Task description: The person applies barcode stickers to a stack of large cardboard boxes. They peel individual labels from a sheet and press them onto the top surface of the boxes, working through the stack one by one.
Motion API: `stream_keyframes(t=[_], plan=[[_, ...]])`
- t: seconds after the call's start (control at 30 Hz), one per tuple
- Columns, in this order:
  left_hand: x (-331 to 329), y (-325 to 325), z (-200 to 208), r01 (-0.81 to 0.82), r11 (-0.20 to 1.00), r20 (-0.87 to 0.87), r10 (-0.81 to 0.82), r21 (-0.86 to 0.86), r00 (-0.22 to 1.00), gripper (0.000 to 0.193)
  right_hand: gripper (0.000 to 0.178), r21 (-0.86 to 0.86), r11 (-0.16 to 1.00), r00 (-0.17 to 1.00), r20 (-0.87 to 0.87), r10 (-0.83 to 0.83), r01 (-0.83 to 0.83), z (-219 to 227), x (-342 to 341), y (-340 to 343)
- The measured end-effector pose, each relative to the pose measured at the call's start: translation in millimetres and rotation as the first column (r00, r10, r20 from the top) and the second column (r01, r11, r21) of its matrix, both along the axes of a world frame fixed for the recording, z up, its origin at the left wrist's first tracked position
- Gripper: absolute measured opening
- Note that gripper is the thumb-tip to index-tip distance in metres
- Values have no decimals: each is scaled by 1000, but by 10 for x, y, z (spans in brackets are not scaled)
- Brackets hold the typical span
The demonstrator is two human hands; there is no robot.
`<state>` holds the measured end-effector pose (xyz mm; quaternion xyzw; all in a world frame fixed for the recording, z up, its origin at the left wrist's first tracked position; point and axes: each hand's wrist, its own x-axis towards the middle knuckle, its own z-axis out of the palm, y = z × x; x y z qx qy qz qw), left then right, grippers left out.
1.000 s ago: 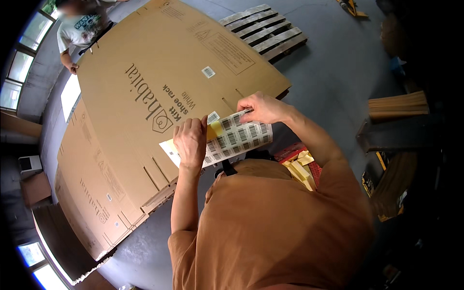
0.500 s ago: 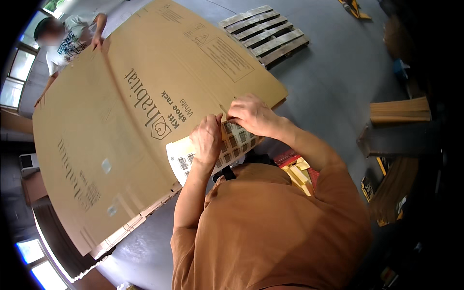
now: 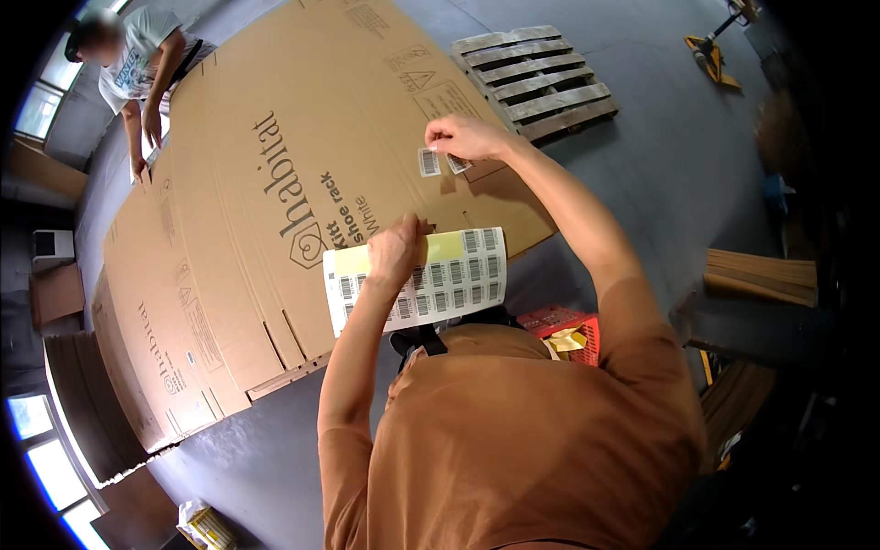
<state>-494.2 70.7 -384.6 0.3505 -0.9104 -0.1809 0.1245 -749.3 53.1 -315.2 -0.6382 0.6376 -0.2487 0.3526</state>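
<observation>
My left hand is closed on the upper edge of a sheet of barcode stickers, which I hold in front of my waist over the cardboard's near edge. A yellowish backing strip shows bare along the sheet's top, and rows of white stickers fill the rest. Farther forward, my right hand pinches barcode stickers; one white sticker hangs at its fingertips and another shows just under the fingers. Beneath both hands lies a large flat cardboard box with dark print, on a stack of the same.
A co-worker leans over the stack's far left side. Beyond its right corner lies a wooden pallet, with a yellow pallet jack farther off. A red basket with yellowish paper scraps stands by my waist; strapped cardboard is at right.
My right hand has left the sheet and moved forward with stickers. More yellow backing shows. The cardboard at left has shifted or unfolded, and the co-worker's hands have come off its top.
</observation>
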Motion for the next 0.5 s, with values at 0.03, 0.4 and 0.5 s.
stream_keyframes(t=[0.03, 0.4, 0.5], plan=[[-46, -18, -8, 13, 1000, -48, -13, -1, 999, 22, 20, 59, 998, 998, -53, 40, -37, -103, -23, -157], [-508, -204, 345, -116, 970, 427, 15, 211, 904, 65, 18, 171, 961, 964, -114, 240, -219, -585, -16, -651], [-515, -239, 284, -123, 970, 467, 12, 209, 884, 65, 17, 217, 960, 968, -136, 210, -178, -499, 77, -642]])
